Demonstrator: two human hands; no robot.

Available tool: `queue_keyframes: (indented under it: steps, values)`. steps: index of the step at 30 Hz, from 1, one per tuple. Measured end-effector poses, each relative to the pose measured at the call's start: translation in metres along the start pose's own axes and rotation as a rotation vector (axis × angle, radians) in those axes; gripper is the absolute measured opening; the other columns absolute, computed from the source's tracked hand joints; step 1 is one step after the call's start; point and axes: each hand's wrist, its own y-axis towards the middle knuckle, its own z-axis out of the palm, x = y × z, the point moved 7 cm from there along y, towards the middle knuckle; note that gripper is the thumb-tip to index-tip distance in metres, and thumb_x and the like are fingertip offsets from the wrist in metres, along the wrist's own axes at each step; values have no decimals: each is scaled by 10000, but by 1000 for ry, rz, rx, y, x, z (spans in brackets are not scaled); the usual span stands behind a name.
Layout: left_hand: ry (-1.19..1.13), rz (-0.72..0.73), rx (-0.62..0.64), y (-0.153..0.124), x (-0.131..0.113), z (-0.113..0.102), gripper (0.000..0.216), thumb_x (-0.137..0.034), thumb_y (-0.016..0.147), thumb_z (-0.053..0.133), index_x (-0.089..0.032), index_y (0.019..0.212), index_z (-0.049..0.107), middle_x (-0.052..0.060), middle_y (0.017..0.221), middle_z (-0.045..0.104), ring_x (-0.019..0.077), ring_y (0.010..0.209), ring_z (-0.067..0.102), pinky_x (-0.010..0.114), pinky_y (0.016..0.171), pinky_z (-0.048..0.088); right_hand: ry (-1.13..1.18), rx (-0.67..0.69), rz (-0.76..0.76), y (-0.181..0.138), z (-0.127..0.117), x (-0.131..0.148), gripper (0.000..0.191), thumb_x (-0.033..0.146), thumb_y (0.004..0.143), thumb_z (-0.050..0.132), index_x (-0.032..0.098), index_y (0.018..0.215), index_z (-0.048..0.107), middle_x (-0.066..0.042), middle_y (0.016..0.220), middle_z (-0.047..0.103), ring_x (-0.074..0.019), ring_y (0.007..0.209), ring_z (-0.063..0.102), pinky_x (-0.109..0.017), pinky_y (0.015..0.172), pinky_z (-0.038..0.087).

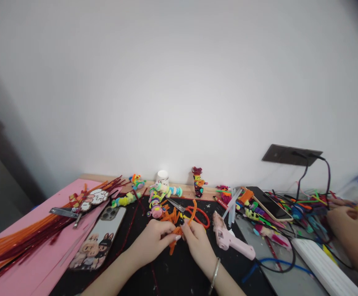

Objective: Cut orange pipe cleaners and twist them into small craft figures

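My left hand (154,239) is closed, thumb and forefinger pinching a piece of orange pipe cleaner (173,243) low over the black mat. Close beside it, the fingers of my right hand (196,241) are also closed on the orange pipe cleaner, whose upper end curves up past them. Part of it is hidden by my fingers. Just beyond my hands lie scissors (201,217) with orange-red handles and a heap of short orange pieces (168,215). A pink glue gun (232,240) rests to the right of my right hand.
On the left are a phone (100,238) and long orange and red pipe cleaners (24,238) on pink board. A paper cup (162,177) and a small figure (198,181) stand by the wall. At right are a power strip (324,267), cables and another person's hands (348,226).
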Motion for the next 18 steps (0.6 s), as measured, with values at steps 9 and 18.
queue_keyframes:
  steps: [9, 18]
  values:
    - [-61, 51, 59, -2, -8, 4, 344, -316, 847, 578, -153, 546, 607, -21, 569, 516, 112, 577, 489, 220, 588, 356, 34, -24, -26, 0, -2, 1, 394, 462, 881, 436, 223, 582, 347, 47, 578, 336, -123, 553, 312, -268, 512, 255]
    - [-394, -162, 136, 0, 14, 19, 268, -357, 745, 669, -131, 606, 631, -33, 522, 544, 98, 476, 513, 204, 507, 385, 60, 45, -24, -2, 5, 7, 361, 429, 864, 452, 217, 582, 371, 44, 576, 356, -120, 551, 315, -255, 520, 247]
